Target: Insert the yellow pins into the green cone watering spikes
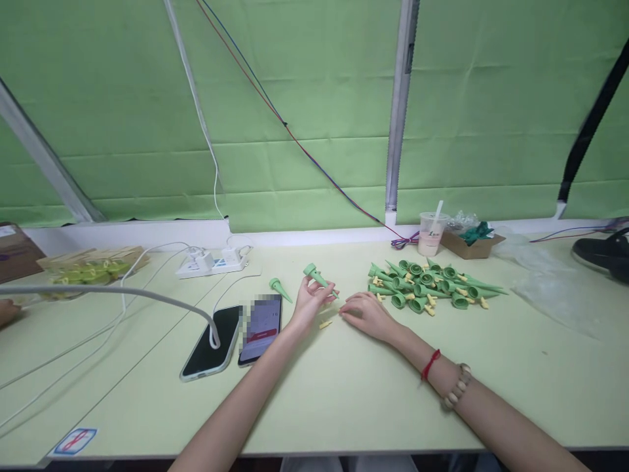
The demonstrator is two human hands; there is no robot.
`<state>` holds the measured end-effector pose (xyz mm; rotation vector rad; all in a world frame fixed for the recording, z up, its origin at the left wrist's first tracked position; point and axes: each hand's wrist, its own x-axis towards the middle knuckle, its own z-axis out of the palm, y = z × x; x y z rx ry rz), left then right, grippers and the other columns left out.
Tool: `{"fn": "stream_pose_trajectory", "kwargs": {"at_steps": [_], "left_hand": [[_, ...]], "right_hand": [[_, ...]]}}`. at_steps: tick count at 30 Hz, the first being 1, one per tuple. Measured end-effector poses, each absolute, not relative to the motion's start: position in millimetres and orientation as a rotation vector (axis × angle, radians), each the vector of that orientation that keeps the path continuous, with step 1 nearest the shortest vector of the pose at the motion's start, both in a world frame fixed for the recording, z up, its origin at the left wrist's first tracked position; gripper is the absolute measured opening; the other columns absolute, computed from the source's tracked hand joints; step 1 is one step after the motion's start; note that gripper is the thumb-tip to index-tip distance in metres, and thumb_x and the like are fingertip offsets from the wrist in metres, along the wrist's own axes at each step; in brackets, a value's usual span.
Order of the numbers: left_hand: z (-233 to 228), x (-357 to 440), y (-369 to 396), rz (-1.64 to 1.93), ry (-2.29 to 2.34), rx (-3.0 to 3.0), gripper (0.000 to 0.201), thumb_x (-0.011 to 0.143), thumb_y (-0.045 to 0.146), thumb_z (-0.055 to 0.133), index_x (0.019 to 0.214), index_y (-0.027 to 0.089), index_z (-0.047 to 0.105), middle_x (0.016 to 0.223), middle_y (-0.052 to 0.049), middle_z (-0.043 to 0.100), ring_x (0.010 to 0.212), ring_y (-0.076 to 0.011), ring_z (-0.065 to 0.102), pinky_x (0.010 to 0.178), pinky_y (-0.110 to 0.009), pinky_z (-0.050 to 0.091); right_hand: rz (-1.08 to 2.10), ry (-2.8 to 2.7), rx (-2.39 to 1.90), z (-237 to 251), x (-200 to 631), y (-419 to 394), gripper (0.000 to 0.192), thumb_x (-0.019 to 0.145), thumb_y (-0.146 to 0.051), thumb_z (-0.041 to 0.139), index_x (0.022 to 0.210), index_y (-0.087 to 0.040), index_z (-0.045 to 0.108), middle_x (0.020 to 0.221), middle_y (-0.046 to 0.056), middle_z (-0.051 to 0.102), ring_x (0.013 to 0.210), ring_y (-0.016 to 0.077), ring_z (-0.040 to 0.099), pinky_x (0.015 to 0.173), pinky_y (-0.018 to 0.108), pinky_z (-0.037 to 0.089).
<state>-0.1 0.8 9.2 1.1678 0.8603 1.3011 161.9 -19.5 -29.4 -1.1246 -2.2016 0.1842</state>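
1. Holding a green cone (317,276) is the left hand (309,303), near the middle of the surface (383,400). The wide end is up to the left, and the thin tip leans down to the right.
2. The left grip is closed around the cone's side, with the thumb and fingers pinching it.
3. The right hand (369,317) is just to the right, with its fingertips close together by the cone's tip. I cannot tell if that grip has anything small in it.
4. The cone looks light and stiff, like thin plastic. It should be easy to lift with a soft pinch.
5. Its side looks smooth, so it might slip or roll. The fat part just under the wide rim seems the best place to hold. The tip is thin and could bend if pushed hard.
6. A small yellow peg (325,324) lies nearer, below the hands. It looks light too, so pinch it by the middle with two fingertips.
7. Another green cone (280,290) lies to the left, by a phone (263,328). A big pile of green cones (425,288), with yellow bits mixed in, lies to the right.
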Motion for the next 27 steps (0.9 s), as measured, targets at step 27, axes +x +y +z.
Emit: {"fn": "stream_pose_trajectory", "kwargs": {"at_steps": [27], "left_hand": [[6.7, 11.9, -19.5, 0.998, 0.714, 0.995, 0.041, 0.08, 0.045, 0.052, 0.11, 0.018, 0.048, 0.076, -0.002, 0.057, 0.062, -0.0131, 0.062, 0.057, -0.026, 0.052]], "right_hand": [[1.197, -0.9, -0.909, -10.1, 166.9, -25.1, 0.043, 0.056, -0.038, 0.076, 0.095, -0.021, 0.067, 0.092, 0.005, 0.065, 0.088, 0.0178, 0.062, 0.076, 0.029, 0.05]]}}
